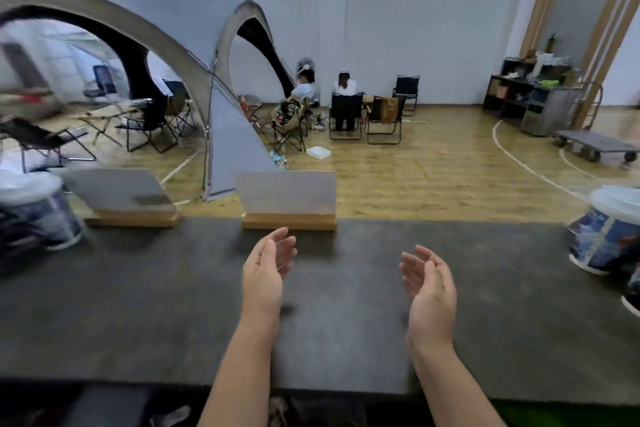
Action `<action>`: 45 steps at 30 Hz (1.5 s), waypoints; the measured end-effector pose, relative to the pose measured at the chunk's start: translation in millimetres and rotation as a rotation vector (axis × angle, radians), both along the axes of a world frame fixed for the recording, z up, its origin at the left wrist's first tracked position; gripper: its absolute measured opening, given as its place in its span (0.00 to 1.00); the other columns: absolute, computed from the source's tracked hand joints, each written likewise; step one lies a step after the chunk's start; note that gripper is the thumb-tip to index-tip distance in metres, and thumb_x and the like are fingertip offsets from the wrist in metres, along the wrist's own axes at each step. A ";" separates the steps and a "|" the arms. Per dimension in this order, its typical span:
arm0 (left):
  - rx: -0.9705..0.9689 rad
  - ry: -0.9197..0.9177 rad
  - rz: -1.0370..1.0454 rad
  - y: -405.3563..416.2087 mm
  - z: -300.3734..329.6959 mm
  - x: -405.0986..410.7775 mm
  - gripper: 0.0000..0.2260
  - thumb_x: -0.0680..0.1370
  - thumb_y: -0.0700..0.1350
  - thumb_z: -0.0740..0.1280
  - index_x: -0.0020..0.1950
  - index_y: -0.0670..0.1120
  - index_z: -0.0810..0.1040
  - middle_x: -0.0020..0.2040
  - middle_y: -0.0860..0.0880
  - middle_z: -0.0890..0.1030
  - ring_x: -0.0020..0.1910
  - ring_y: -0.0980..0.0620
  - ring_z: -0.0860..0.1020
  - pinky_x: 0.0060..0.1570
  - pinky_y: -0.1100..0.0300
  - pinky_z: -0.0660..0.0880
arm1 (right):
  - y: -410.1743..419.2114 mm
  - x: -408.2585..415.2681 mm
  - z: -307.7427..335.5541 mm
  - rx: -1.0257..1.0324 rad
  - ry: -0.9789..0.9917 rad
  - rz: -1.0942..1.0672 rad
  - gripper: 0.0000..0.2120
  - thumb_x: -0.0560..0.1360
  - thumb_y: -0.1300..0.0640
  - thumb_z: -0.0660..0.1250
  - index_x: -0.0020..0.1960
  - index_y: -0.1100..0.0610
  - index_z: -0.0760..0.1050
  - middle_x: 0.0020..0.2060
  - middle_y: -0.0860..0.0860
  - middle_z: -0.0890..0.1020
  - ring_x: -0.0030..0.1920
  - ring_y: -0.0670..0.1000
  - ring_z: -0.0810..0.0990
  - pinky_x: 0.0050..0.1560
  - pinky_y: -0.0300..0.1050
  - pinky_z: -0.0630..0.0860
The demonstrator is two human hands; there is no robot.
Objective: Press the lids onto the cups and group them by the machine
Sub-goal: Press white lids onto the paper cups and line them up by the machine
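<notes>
1. So, both hands are up over the dark counter (173, 305) with nothing in them. The left hand (265, 270) and right hand (429, 288) face each other, palms inward, fingers relaxed and slightly curved, a wide gap of bare counter between them.

2. The thing that matters for the next move: no cup sits between the hands or in front of them. The cups are out at the two edges of the view.

3. On the far right there's a printed cup (606, 236) with a whitish lid (614, 199) on top. It stands upright, maybe leaning a bit, though that could be lens warp. It's well to the right of the right hand and a little farther back. A sliver of another cup (633, 291) shows just below it at the frame edge.

4. On the far left there's another printed cup with a pale top (38, 215), blurred, well apart from the left hand.

5. My guess is the right hand is nearer to the right-side cups and the left hand to the left one, so whichever goes first needs a sideways reach, not a forward one.

6. Can't tell if the lids are pressed fully down, too blurry. No machine visible either, so where the group should end up is unclear.

7. Two sign stands on wooden bases (289, 220) sit along the counter's far edge, one just beyond the left hand.
</notes>
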State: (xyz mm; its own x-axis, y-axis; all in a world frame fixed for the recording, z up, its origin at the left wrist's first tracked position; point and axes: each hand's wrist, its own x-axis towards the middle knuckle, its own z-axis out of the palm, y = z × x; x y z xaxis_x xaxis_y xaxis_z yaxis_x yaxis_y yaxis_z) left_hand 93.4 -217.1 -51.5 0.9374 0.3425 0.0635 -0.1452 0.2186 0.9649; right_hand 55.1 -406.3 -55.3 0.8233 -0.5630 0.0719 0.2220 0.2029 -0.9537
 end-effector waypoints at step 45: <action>0.281 0.081 0.031 256.6 25.6 6.5 0.21 0.85 0.55 0.49 0.75 0.53 0.66 0.68 0.58 0.72 0.67 0.61 0.69 0.61 0.66 0.62 | 355.9 71.6 23.2 -0.114 -0.060 0.675 0.16 0.85 0.52 0.50 0.61 0.43 0.75 0.54 0.37 0.82 0.54 0.33 0.79 0.48 0.27 0.74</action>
